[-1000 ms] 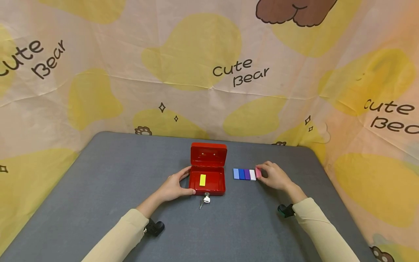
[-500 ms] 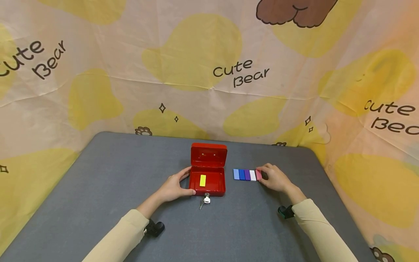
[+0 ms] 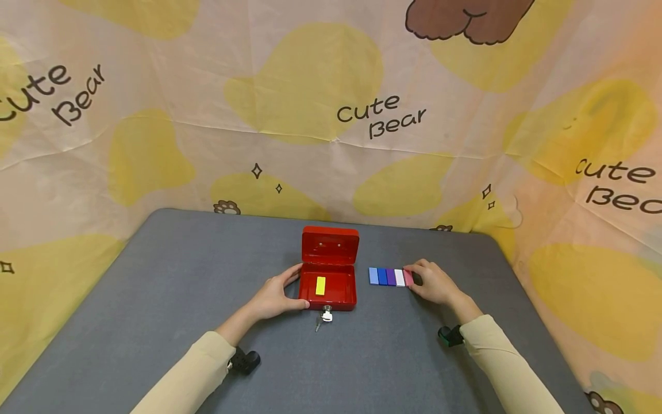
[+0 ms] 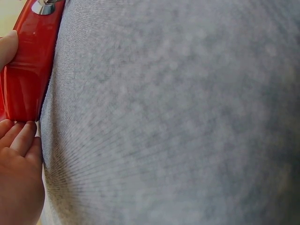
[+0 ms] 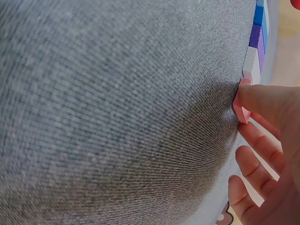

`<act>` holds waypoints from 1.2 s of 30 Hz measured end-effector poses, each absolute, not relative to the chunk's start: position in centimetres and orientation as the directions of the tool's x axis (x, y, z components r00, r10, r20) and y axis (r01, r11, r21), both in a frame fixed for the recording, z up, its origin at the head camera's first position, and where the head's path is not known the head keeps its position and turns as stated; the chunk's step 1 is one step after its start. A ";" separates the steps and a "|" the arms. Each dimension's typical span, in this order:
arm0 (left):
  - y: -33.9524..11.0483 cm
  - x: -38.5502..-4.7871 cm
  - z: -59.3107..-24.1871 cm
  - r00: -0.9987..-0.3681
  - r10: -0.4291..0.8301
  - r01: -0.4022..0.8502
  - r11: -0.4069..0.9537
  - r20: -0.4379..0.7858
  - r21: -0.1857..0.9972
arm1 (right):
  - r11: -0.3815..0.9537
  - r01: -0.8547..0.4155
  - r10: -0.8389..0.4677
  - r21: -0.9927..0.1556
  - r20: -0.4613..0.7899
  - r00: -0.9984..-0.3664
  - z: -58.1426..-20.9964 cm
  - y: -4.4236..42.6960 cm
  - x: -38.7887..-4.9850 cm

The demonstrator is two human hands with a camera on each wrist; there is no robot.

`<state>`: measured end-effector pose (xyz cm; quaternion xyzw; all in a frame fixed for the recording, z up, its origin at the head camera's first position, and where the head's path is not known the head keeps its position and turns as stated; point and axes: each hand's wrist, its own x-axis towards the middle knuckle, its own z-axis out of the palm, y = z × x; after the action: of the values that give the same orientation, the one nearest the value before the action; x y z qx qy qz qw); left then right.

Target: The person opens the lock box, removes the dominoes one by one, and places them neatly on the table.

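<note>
An open red cash box (image 3: 341, 284) stands mid-table with its lid raised and a yellow block (image 3: 320, 286) lying inside. My left hand (image 3: 270, 297) grips the box at its left side, thumb at the front corner and fingers against the side wall. To the right of the box runs a row of small flat blocks: light blue (image 3: 373, 276), blue (image 3: 382, 276), purple (image 3: 391, 277), white (image 3: 400, 278) and pink. My right hand (image 3: 437, 284) pinches the pink block (image 5: 243, 112) at the row's right end, beside the white one; the fingers partly cover it.
Keys (image 3: 327, 316) hang from the lock at the box's front. Grey cloth (image 3: 155, 287) covers the table, and a printed curtain (image 3: 289, 86) rises behind and beside it. Black wrist cameras (image 3: 245, 361) sit below both sleeves.
The pink block, slightly raised and tilted before, has come down level beside the white block, with my right hand lowering slightly. My left hand and the cash box look unmoved.
</note>
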<state>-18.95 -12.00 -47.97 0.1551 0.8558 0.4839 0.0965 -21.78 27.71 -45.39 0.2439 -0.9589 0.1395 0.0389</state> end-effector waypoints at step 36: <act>-11.9 -18.9 -47.9 -0.934 0.357 0.170 0.496 -0.021 0.852 | 0.837 -0.404 -0.388 -0.370 0.120 -0.914 -44.0 27.5 -22.2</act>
<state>-18.94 -11.92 -47.89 0.1532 0.8593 0.4782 0.0974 -22.17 27.55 -44.01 0.2067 -0.9580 0.1975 0.0203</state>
